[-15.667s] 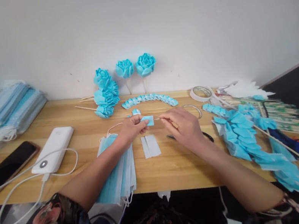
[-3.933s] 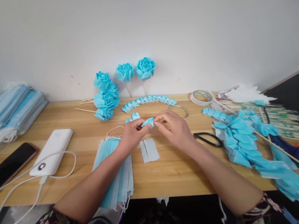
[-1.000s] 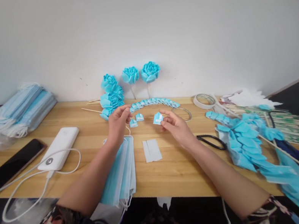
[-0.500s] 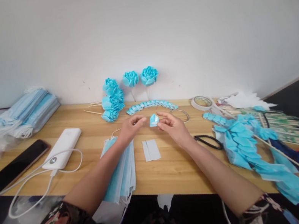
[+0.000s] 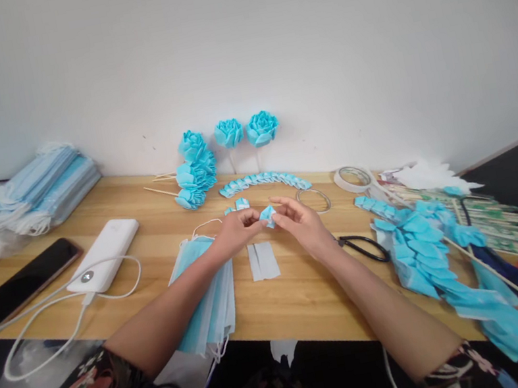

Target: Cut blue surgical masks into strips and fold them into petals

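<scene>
A small folded light-blue piece of mask fabric (image 5: 267, 214) is pinched between my two hands above the middle of the table. My left hand (image 5: 239, 229) grips its left side with thumb and fingers. On the other side my right hand (image 5: 300, 220) holds it with the thumb, the index finger raised behind. Just below lies a pale grey rectangle of fabric (image 5: 264, 262). A fan of blue face masks (image 5: 206, 293) lies under my left forearm. Behind my left hand sits another small blue folded piece (image 5: 242, 203).
A curved row of folded blue petals (image 5: 264, 181) and blue fabric flowers (image 5: 262, 128) stand by the wall. At left are stacked masks (image 5: 44, 186), a phone (image 5: 21, 284) and a power bank (image 5: 105, 253). Rightward lie tape (image 5: 352, 179), scissors (image 5: 363, 248) and blue petal strips (image 5: 416, 246).
My left hand has come right and down and now grips the folded piece too. The piece has tilted and dropped slightly. Small blue pieces behind my left hand have come into view.
</scene>
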`<state>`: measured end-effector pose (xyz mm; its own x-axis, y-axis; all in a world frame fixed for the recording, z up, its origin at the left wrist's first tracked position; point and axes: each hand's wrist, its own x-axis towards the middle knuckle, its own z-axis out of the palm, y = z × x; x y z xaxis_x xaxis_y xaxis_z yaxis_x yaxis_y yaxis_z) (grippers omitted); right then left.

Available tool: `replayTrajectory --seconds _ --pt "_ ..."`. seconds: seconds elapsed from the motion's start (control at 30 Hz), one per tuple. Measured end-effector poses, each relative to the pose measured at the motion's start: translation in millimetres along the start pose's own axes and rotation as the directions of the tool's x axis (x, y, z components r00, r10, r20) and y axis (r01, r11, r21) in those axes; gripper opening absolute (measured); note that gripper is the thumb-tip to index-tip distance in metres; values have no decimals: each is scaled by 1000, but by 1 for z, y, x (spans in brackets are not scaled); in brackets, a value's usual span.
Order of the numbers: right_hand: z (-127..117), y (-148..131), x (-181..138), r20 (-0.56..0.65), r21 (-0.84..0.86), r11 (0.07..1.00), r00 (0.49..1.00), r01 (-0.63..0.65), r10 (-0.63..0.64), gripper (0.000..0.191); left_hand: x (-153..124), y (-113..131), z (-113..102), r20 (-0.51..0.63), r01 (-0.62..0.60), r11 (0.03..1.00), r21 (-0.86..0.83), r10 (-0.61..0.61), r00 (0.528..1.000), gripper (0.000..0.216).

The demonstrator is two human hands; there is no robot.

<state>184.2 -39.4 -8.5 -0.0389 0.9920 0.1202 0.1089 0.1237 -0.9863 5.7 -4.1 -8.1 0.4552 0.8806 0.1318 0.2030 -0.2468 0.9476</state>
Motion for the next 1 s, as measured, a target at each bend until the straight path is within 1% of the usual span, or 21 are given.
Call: replayTrajectory --seconds 0.07,0.17,0.33,0.37,0.43,0.5,0.53,0.63,0.8,0.87,0.93,1.0 --pt "0 3 1 -6 -17 1000 1000 15 -15 47 -1 2 1 16 0 1000 28 0 1000 32" --pt "-2 7 2 -37 -33 999 999 27 -28 45 -1 4 1 25 -1 999 49 0 1000 32" --pt "-4 4 2 -79 16 999 996 34 -32 40 -1 3 0 22 2 998 64 -3 1000 31" --pt "-4 2 2 -68 24 999 997 32 -31 41 -1 2 0 24 1 998 70 -3 1000 31" --pt "-3 -1 0 -7 17 1000 1000 25 -25 47 -2 -1 2 45 -8 997 75 4 999 31" --pt "-2 -3 -1 56 -37 999 998 33 -31 51 -2 -3 5 82 -19 997 76 13 997 30" --pt "-1 -3 -2 68 -71 996 997 45 -40 50 -2 -4 6 97 -21 997 77 14 995 30" --pt "0 -3 -2 17 -112 992 998 63 -62 43 -3 -5 7 102 -12 997 80 4 995 31" --pt "-3 0 0 -76 -35 999 997 32 -34 41 -4 -5 5 90 20 997 73 -27 996 30" --pt "-3 0 0 -104 21 1000 994 18 -16 40 -4 -4 4 80 23 998 59 -28 996 30" --pt "-4 -2 0 -119 99 995 993 -6 18 40 -3 -3 3 38 21 998 51 -23 999 31" --pt "-3 -3 0 -109 159 987 993 -35 53 41 -2 -2 2 -12 23 998 50 -22 1000 33"
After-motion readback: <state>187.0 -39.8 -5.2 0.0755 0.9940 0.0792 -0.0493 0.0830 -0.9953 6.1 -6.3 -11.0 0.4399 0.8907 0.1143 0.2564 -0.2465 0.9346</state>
